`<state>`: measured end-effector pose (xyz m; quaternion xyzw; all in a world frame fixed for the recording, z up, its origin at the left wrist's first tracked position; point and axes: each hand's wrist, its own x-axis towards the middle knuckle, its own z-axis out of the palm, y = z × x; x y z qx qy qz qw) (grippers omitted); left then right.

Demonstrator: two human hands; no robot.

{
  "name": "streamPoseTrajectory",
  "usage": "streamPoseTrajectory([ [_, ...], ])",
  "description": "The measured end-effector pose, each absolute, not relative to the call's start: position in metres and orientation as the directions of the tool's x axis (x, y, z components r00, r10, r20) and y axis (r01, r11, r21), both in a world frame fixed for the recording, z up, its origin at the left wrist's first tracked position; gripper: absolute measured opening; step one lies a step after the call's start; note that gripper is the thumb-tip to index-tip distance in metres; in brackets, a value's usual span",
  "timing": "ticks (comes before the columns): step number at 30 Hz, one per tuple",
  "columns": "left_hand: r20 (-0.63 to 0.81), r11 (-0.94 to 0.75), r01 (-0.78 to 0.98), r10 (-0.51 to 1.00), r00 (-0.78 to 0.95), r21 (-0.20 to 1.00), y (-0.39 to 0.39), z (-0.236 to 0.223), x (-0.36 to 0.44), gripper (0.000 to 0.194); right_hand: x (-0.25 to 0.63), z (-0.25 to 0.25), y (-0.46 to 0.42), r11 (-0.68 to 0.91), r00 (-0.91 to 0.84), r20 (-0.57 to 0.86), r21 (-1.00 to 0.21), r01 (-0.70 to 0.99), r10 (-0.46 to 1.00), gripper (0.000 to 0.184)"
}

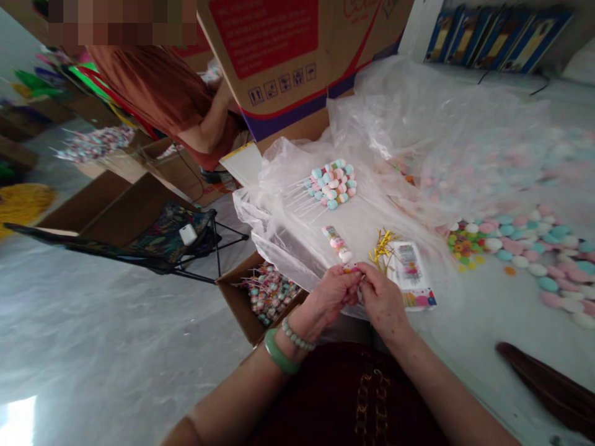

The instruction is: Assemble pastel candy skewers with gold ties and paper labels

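A wrapped candy skewer [339, 244], a row of pastel balls in clear film, points away from me above the table edge. My left hand [335, 288] is closed round its near end. My right hand [382, 303] pinches at the same end, its fingertips touching the left ones; anything small between them is hidden. Just beyond my right hand lie gold twist ties [383, 248], and beside them a stack of printed clear bags [411, 272]. Further back, a pile of unwrapped candy skewers [332, 184] rests with white sticks pointing left.
Loose pastel candies [553, 248] and small coloured ones [465, 244] spread on the right under plastic sheeting [418, 99]. A cardboard box [237, 303] of wrapped skewers stands below left, by a folding chair [186, 217] holding a phone [188, 234]. Another person [153, 93] sits behind a big carton [297, 49].
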<state>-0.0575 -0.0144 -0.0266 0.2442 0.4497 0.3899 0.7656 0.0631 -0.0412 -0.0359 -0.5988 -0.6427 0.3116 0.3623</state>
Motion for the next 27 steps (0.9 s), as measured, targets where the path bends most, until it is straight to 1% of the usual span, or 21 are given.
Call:
streamPoseTrajectory([
  [1, -0.496, 0.594, -0.396, 0.804, 0.329, 0.700, -0.016, -0.025, -0.056, 0.022, 0.063, -0.036, -0.041, 0.152, -0.039, 0.157, -0.818, 0.555, 0.987, 0.032],
  [3, -0.474, 0.620, -0.431, 0.782, 0.405, 0.655, -0.017, -0.022, -0.055, 0.017, 0.065, -0.037, -0.040, 0.245, -0.043, 0.272, -0.777, 0.580, 0.961, 0.031],
  [4, -0.459, 0.632, -0.453, 0.772, 0.440, 0.629, -0.016, -0.022, -0.057, 0.022, 0.066, -0.037, -0.039, 0.271, -0.044, 0.304, -0.762, 0.588, 0.952, 0.030],
  [6, -0.452, 0.663, -0.500, 0.747, 0.487, 0.557, -0.015, -0.024, -0.061, 0.035, 0.068, -0.038, -0.039, 0.291, -0.056, 0.321, -0.755, 0.588, 0.945, 0.028],
  [8, -0.493, 0.657, -0.550, 0.753, 0.436, 0.516, -0.012, -0.030, -0.064, 0.030, 0.067, -0.038, -0.040, 0.293, -0.077, 0.307, -0.759, 0.582, 0.949, 0.026],
  [10, -0.553, 0.600, -0.599, 0.780, 0.292, 0.530, -0.011, -0.036, -0.063, 0.022, 0.062, -0.036, -0.043, 0.306, -0.105, 0.309, -0.725, 0.617, 0.945, 0.026],
  [12, -0.602, 0.542, -0.637, 0.784, 0.150, 0.547, -0.010, -0.038, -0.059, 0.020, 0.055, -0.033, -0.046, 0.327, -0.135, 0.334, -0.629, 0.705, 0.933, 0.024],
  [13, -0.618, 0.532, -0.649, 0.777, 0.120, 0.543, -0.010, -0.037, -0.055, 0.021, 0.051, -0.032, -0.047, 0.335, -0.150, 0.348, -0.564, 0.755, 0.925, 0.025],
  [15, -0.630, 0.548, -0.654, 0.764, 0.137, 0.522, -0.011, -0.033, -0.049, 0.022, 0.046, -0.030, -0.046, 0.323, -0.155, 0.365, -0.462, 0.826, 0.918, 0.024],
  [16, -0.624, 0.565, -0.647, 0.762, 0.171, 0.512, -0.012, -0.030, -0.046, 0.022, 0.045, -0.029, -0.044, 0.303, -0.139, 0.359, -0.458, 0.836, 0.923, 0.022],
  [17, -0.613, 0.585, -0.636, 0.760, 0.215, 0.502, -0.013, -0.027, -0.044, 0.022, 0.045, -0.029, -0.041, 0.271, -0.102, 0.337, -0.503, 0.821, 0.936, 0.020],
  [18, -0.597, 0.606, -0.626, 0.758, 0.264, 0.492, -0.014, -0.026, -0.043, 0.022, 0.046, -0.029, -0.038, 0.215, -0.046, 0.284, -0.600, 0.771, 0.958, 0.020],
  [19, -0.573, 0.616, -0.619, 0.761, 0.306, 0.487, -0.015, -0.025, -0.043, 0.023, 0.048, -0.028, -0.035, 0.123, 0.024, 0.187, -0.732, 0.670, 0.982, 0.020],
  [20, -0.537, 0.619, -0.610, 0.770, 0.346, 0.495, -0.016, -0.025, -0.043, 0.025, 0.049, -0.028, -0.032, -0.003, 0.083, 0.045, -0.862, 0.507, 0.995, 0.018],
  [21, -0.493, 0.616, -0.594, 0.782, 0.381, 0.518, -0.017, -0.026, -0.044, 0.029, 0.050, -0.028, -0.030, -0.153, 0.108, -0.126, -0.944, 0.291, 0.986, 0.015],
  [22, -0.449, 0.605, -0.570, 0.795, 0.407, 0.556, -0.019, -0.026, -0.046, 0.033, 0.052, -0.028, -0.029, -0.302, 0.087, -0.296, -0.952, 0.058, 0.951, 0.013],
  [23, -0.412, 0.586, -0.541, 0.810, 0.417, 0.603, -0.020, -0.027, -0.048, 0.036, 0.053, -0.028, -0.028, -0.421, 0.030, -0.430, -0.895, -0.147, 0.902, 0.015],
  [24, -0.388, 0.567, -0.504, 0.820, 0.421, 0.652, -0.021, -0.027, -0.050, 0.038, 0.054, -0.028, -0.028, -0.499, -0.041, -0.511, -0.815, -0.293, 0.859, 0.020],
  [25, -0.375, 0.552, -0.460, 0.825, 0.422, 0.696, -0.021, -0.026, -0.053, 0.039, 0.056, -0.028, -0.029, -0.543, -0.109, -0.545, -0.755, -0.367, 0.832, 0.024],
  [26, -0.371, 0.536, -0.419, 0.831, 0.414, 0.733, -0.021, -0.025, -0.056, 0.037, 0.058, -0.027, -0.030, -0.562, -0.161, -0.545, -0.741, -0.368, 0.823, 0.025],
  [27, -0.370, 0.517, -0.387, 0.841, 0.394, 0.764, -0.021, -0.024, -0.059, 0.034, 0.061, -0.026, -0.031, -0.551, -0.174, -0.523, -0.777, -0.304, 0.834, 0.022],
])
